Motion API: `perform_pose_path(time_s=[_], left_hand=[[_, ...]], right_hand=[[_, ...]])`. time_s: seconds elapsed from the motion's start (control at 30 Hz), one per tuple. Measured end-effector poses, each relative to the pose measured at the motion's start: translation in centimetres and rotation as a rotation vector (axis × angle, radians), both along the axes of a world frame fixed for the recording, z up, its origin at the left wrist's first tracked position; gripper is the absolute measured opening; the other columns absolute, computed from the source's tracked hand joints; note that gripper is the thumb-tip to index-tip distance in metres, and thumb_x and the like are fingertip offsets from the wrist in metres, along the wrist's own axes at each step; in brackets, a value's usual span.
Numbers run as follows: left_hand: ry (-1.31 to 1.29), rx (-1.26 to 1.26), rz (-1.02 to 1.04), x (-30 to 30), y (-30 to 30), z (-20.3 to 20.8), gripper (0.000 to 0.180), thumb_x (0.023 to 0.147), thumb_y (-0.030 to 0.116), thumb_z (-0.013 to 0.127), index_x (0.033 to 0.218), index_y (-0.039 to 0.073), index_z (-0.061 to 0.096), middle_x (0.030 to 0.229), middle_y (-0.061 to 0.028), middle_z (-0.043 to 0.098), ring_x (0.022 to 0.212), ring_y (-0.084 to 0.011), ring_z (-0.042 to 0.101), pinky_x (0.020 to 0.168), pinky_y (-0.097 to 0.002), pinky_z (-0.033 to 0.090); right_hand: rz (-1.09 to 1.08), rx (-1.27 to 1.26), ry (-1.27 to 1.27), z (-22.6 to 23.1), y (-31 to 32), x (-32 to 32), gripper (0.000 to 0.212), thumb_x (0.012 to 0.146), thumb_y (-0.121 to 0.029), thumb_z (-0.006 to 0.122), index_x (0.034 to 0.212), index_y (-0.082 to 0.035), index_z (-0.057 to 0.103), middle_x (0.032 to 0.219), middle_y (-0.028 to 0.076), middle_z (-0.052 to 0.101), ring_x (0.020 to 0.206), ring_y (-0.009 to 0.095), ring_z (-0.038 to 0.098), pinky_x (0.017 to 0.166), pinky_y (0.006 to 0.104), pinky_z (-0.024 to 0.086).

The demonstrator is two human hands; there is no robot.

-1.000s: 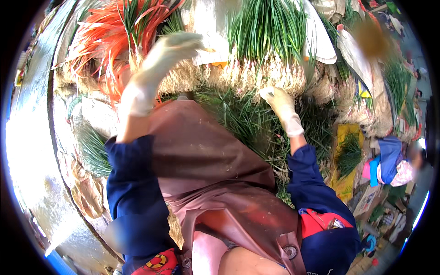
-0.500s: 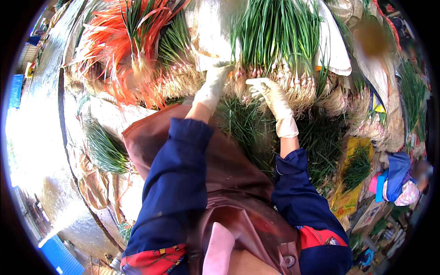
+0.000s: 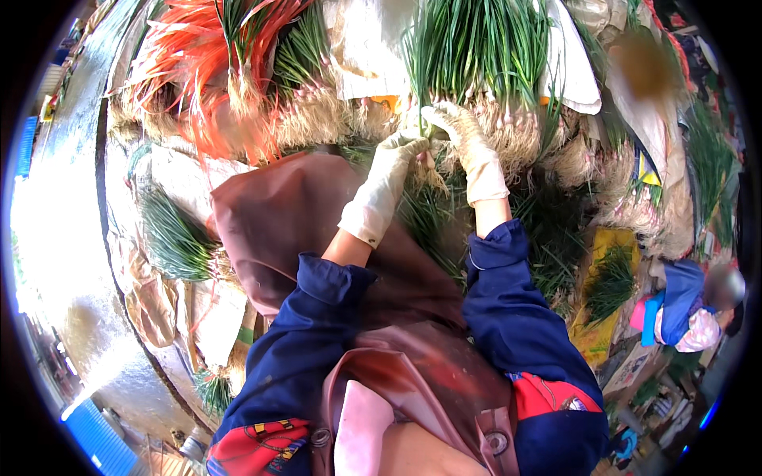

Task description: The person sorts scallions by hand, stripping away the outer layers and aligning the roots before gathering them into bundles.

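Gloved L hand grips a spring onion btwn thumb & fingers, bulb and roots poking out just under the fingertips, green stalk pointing away from the body. Gloved R hand is right beside it, fingers bent, tips at the stalk; can't tell if that grip is closed on it. So the spring onion sits btwn the 2 hands, by the near edge of the big green bundle. Hands nearly meet, v. little room btwn fingertips; gap btwn forearms widens toward the brown apron.

Bundle's near edge = ragged root fringe, running L & R past both hands; R hand overlaps it, so tight that side. Apron's far edge curves round L of the L wrist, more slack there. Strip btwn apron & fringe holds loose green leaves, both sides of R wrist.

Far L: orange-red ribbons spill over the row's edge, well apart from L hand. White sheet lies btwn ribbons & bundle, lower edge near L fingers. Small green bunch is beside the apron's L edge. R: yellow sack w/ dark green bunch on it, near R sleeve; another person toward far R rim, well apart.
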State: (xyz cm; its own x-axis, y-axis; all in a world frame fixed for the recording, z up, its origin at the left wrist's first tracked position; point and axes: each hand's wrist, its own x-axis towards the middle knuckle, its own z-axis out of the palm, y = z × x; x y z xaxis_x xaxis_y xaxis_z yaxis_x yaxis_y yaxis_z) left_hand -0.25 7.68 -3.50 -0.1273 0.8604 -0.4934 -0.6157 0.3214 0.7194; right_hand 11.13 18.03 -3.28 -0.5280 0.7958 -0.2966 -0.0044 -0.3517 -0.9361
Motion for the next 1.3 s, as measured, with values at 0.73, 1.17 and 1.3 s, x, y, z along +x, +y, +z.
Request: perform_pose_path(time_s=[0.73, 1.17, 1.3], left_hand=[[-0.311, 0.103, -0.074, 2.2, -6.7, 0.5, 0.024, 0.088, 0.006, 0.054, 0.11, -0.001, 0.057, 0.095, -0.0074, 0.063, 0.079, -0.0176, 0.06, 0.073, -0.0329, 0.051], [-0.294, 0.068, 0.336, -3.0, -3.3, 3.3, 0.02, 0.083, 0.019, 0.066, 0.099, 0.009, 0.06, 0.065, 0.0038, 0.054, 0.048, -0.0045, 0.044, 0.059, -0.0201, 0.047], [-0.687, 0.009, 0.165, -2.1, -1.8, 2.4, 0.023, 0.083, 0.017, 0.065, 0.103, 0.007, 0.059, 0.07, 0.0032, 0.053, 0.051, -0.0045, 0.04, 0.051, -0.0201, 0.039]], right_hand=[[0.228, -0.413, 0.161, -0.9, -6.1, 5.2, 0.038, 0.09, -0.035, 0.055, 0.105, -0.001, 0.062, 0.095, 0.007, 0.065, 0.078, 0.013, 0.06, 0.072, 0.0253, 0.048], [0.468, 0.418, -1.164, 3.4, -9.8, 14.1, 0.016, 0.085, -0.024, 0.061, 0.094, -0.011, 0.066, 0.091, 0.005, 0.067, 0.086, 0.016, 0.062, 0.078, 0.0296, 0.048], [-0.042, 0.632, -1.08, 6.8, -2.3, 8.6, 0.019, 0.09, -0.026, 0.052, 0.089, -0.011, 0.065, 0.083, 0.003, 0.066, 0.071, 0.015, 0.061, 0.07, 0.0302, 0.048]])
